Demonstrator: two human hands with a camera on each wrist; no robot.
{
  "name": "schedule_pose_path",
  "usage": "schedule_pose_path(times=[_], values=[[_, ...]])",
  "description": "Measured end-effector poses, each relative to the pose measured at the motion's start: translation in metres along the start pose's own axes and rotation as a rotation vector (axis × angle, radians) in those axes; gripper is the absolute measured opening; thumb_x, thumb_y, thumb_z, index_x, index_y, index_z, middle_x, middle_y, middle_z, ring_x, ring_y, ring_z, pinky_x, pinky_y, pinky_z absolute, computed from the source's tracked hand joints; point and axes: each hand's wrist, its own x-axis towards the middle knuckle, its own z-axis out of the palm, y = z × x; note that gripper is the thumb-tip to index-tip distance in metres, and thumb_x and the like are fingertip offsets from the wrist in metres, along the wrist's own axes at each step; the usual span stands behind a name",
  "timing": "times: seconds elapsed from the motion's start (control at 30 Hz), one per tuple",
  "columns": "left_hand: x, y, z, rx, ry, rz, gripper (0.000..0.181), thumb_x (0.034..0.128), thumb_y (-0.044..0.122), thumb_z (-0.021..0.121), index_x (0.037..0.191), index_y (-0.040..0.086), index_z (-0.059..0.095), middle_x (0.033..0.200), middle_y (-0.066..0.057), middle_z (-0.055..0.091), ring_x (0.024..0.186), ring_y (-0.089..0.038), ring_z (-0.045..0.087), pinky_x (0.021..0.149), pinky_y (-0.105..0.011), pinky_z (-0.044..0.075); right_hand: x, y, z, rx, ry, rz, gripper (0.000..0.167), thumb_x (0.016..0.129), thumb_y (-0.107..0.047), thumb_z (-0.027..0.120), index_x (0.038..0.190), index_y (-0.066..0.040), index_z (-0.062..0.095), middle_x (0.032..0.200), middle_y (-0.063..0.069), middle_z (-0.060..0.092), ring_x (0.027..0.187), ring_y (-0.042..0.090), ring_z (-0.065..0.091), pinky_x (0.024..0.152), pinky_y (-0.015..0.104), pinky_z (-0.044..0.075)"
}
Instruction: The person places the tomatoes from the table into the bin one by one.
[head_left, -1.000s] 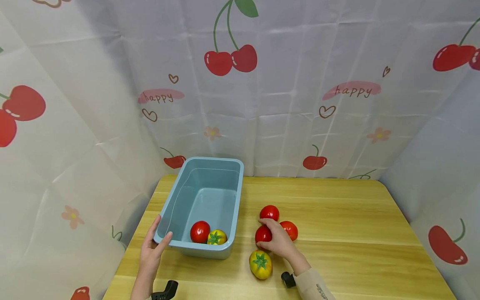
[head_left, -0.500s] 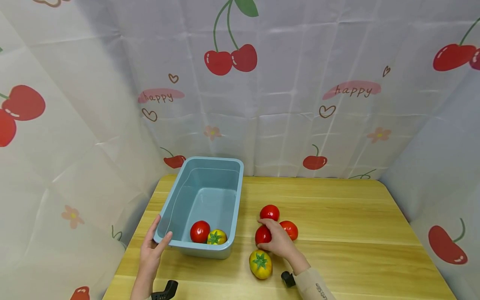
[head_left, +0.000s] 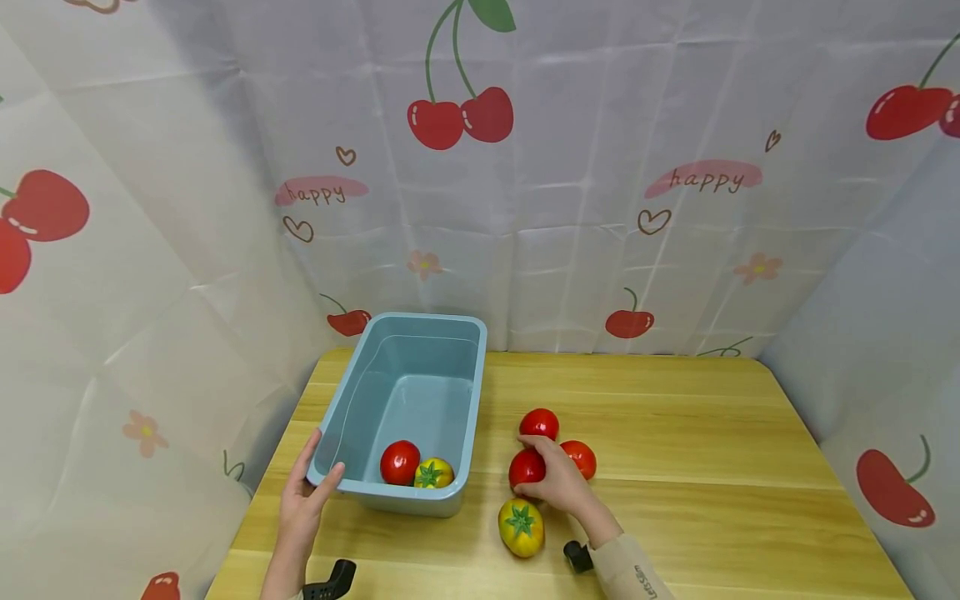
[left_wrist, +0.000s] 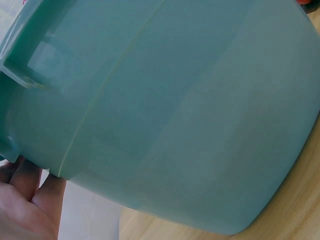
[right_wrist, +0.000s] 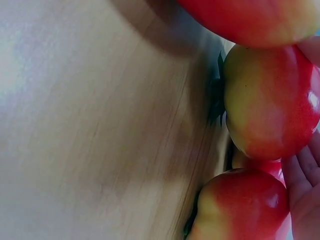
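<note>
A: First item, the right hand?
B: Right hand (head_left: 562, 478) — thumb and fingers curled about the held tomato (head_left: 527, 471), gripping it from two sides.

A: Condition and location of that piece?
B: Glossy red, shading to yellow at the leafy end; green leaves turned toward the wood, per the right wrist view. Found mid-table, on the right side of the bin. Whether it bears on the wood, cannot tell.

A: Adjacent pieces?
B: Three, loose. Far red tomato (head_left: 539, 423), just past the fingers. Outer red tomato (head_left: 581, 460), behind the hand and partly hidden by it. Loose yellow tomato (head_left: 521, 528), green leaves uppermost, just beside the held one on the near side.

A: The left hand?
B: Left hand (head_left: 302, 500) — thumb over the rim, fingers outside, gripping the blue-grey bin (head_left: 408, 502) at its near left corner.

A: Bin contents?
B: Two pieces, side by side at the near end: binned red tomato (head_left: 400, 462); binned yellow tomato (head_left: 433, 473), green-leaved.

A: Surroundings?
B: Wooden table (head_left: 667, 425), light grain. Beige sleeve (head_left: 628, 568), right arm, lettered. White backdrop (head_left: 570, 217), printed with cherries, hearts, flowers and "happy".
</note>
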Motion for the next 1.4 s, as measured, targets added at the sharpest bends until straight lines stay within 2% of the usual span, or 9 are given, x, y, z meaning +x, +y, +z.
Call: schedule_pose_path(times=[0.23, 0.43, 0.57, 0.7, 1.0, 1.1, 1.27, 1.4], values=[[0.0, 0.0, 0.0, 0.001, -0.002, 0.0, 0.068, 0.0913, 0.004, 0.06, 0.15, 0.015, 0.027, 0.156, -0.008, 0.012, 0.136, -0.033, 0.017, 0.084, -0.007, 0.038, 0.0, -0.002, -0.002, 0.048, 0.019, 0.024, 0.074, 0.071, -0.016, 0.083, 0.136, -0.013, 0.047, 0.132, 0.003, 0.05, 0.118, 0.03, 0.045, 0.088, 0.054, 0.045], [0.0, 0.001, 0.0, -0.003, -0.002, 0.009, 0.067, 0.0912, 0.004, 0.06, 0.149, 0.014, 0.028, 0.156, -0.008, 0.014, 0.136, -0.032, 0.018, 0.085, -0.008, 0.039, 0.002, -0.006, -0.006, 0.124, 0.062, 0.003, 0.075, 0.069, -0.016, 0.085, 0.134, -0.012, 0.048, 0.13, 0.004, 0.052, 0.118, 0.028, 0.046, 0.089, 0.051, 0.045], [0.0, 0.001, 0.0, -0.009, -0.003, 0.011, 0.067, 0.0912, 0.004, 0.06, 0.149, 0.014, 0.028, 0.155, -0.008, 0.014, 0.136, -0.032, 0.018, 0.085, -0.008, 0.039, 0.004, -0.011, -0.012, 0.198, 0.1, -0.013, 0.074, 0.068, -0.017, 0.086, 0.132, -0.011, 0.049, 0.13, 0.007, 0.053, 0.116, 0.028, 0.048, 0.09, 0.05, 0.045], [0.0, 0.0, 0.0, -0.009, -0.007, 0.01, 0.067, 0.0915, 0.004, 0.06, 0.149, 0.015, 0.028, 0.156, -0.008, 0.013, 0.136, -0.033, 0.017, 0.085, -0.008, 0.039, 0.005, -0.016, -0.019, 0.22, 0.131, -0.017, 0.074, 0.067, -0.018, 0.086, 0.132, -0.014, 0.051, 0.13, 0.006, 0.054, 0.113, 0.026, 0.049, 0.088, 0.047, 0.046], [0.0, 0.0, 0.0, -0.02, -0.01, 0.018, 0.066, 0.0916, 0.003, 0.059, 0.149, 0.014, 0.028, 0.155, -0.008, 0.014, 0.136, -0.032, 0.017, 0.086, -0.008, 0.039, 0.008, -0.031, -0.033, 0.292, 0.15, 0.008, 0.073, 0.068, -0.017, 0.085, 0.133, -0.013, 0.051, 0.131, 0.005, 0.053, 0.116, 0.027, 0.048, 0.087, 0.047, 0.047], [0.0, 0.0, 0.0, -0.026, -0.009, 0.019, 0.067, 0.0914, 0.002, 0.059, 0.149, 0.014, 0.028, 0.155, -0.008, 0.015, 0.136, -0.032, 0.018, 0.086, -0.009, 0.039, 0.009, -0.039, -0.039, 0.32, 0.146, 0.006, 0.073, 0.069, -0.014, 0.085, 0.133, -0.011, 0.05, 0.132, 0.007, 0.052, 0.119, 0.028, 0.046, 0.092, 0.05, 0.044], [-0.001, 0.0, 0.001, -0.031, -0.004, 0.01, 0.067, 0.0912, 0.002, 0.06, 0.149, 0.014, 0.028, 0.155, -0.009, 0.015, 0.136, -0.031, 0.019, 0.087, -0.009, 0.038, 0.004, -0.065, -0.055, 0.362, 0.117, -0.019, 0.072, 0.072, -0.006, 0.081, 0.134, -0.001, 0.046, 0.135, 0.016, 0.048, 0.124, 0.034, 0.043, 0.097, 0.051, 0.039], [-0.001, 0.001, 0.0, -0.024, -0.004, 0.004, 0.067, 0.0912, 0.003, 0.06, 0.149, 0.014, 0.028, 0.155, -0.009, 0.015, 0.136, -0.031, 0.019, 0.086, -0.008, 0.038, 0.003, -0.08, -0.065, 0.36, 0.101, -0.017, 0.071, 0.073, -0.006, 0.08, 0.135, -0.001, 0.045, 0.136, 0.016, 0.047, 0.125, 0.033, 0.042, 0.098, 0.049, 0.038]])
